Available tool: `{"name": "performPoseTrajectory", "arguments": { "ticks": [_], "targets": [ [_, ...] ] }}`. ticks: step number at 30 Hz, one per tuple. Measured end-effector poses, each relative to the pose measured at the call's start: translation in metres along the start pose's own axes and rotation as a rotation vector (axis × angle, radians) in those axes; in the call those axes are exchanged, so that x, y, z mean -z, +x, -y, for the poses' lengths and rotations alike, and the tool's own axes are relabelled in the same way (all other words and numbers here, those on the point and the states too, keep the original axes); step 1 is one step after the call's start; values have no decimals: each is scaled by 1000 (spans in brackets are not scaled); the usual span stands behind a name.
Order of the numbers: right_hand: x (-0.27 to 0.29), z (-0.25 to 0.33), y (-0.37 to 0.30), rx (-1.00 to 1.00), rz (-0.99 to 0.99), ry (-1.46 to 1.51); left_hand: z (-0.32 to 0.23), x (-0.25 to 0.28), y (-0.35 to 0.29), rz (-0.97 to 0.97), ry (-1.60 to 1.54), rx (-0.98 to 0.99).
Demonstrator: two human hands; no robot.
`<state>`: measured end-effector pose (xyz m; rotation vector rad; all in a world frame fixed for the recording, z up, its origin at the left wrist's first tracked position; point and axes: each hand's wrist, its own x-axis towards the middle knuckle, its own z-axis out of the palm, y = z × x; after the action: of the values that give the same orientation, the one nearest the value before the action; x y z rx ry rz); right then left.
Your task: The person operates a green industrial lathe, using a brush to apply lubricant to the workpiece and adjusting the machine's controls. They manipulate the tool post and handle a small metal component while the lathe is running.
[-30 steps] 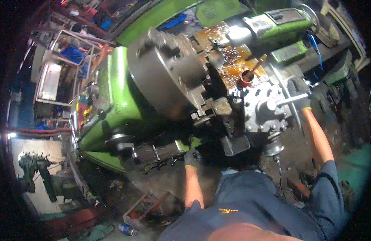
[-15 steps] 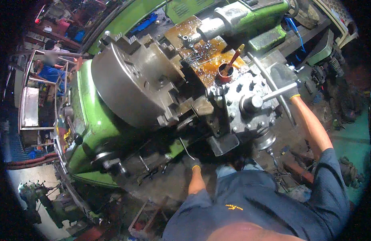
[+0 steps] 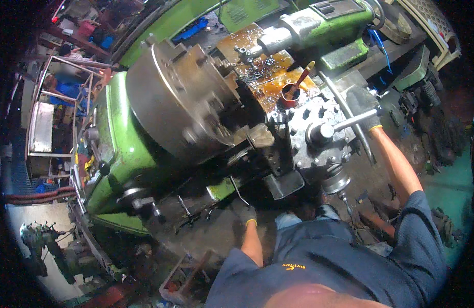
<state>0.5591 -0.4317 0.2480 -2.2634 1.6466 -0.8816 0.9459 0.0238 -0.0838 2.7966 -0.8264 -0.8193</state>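
Note:
My left hand (image 3: 246,211), in a dark glove with a yellow cuff, is closed round the lower end of a bent metal lever (image 3: 238,191) below the lathe bed. On the other side, my gloved right hand (image 3: 364,102) is by the tool post (image 3: 321,134), behind a long curved metal bar (image 3: 345,110) and next to the post's straight clamping handle (image 3: 354,119). Its fingers are hidden. The large lathe chuck (image 3: 170,102) is smeared by motion. A brush (image 3: 302,77) stands tilted in a red cup (image 3: 289,101) beside the tool post.
The green tailstock (image 3: 329,25) sits far right, above an oily brown carriage surface (image 3: 274,72). A round handwheel hub (image 3: 336,179) hangs below the tool post. Levers (image 3: 102,168) stick out from the green headstock (image 3: 111,120). A person (image 3: 66,88) is in the background at left.
The chuck, sharp before, is now blurred as it spins. My left hand remains on the lever and my right hand stays by the tool post. The whole view has shifted slightly.

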Motion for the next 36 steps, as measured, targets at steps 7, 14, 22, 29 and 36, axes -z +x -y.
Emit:
{"name": "performPoseTrajectory", "arguments": {
  "ticks": [7,14,22,29,36],
  "targets": [
    [-6,-18,2,78,26,-72,30,-1,-2,62,289,-251],
    [10,0,-8,56,-35,51,-164,149,-95,-290,-1219,-192],
    [0,-21,-7,269,-104,89,-384,299,-192,-841,-803,-918],
    [8,-15,-9,252,-33,61,-478,298,-188,-800,-403,-1169],
    [14,-17,-11,251,-10,121,-477,276,-173,-822,-365,-1138]
  ]
}}
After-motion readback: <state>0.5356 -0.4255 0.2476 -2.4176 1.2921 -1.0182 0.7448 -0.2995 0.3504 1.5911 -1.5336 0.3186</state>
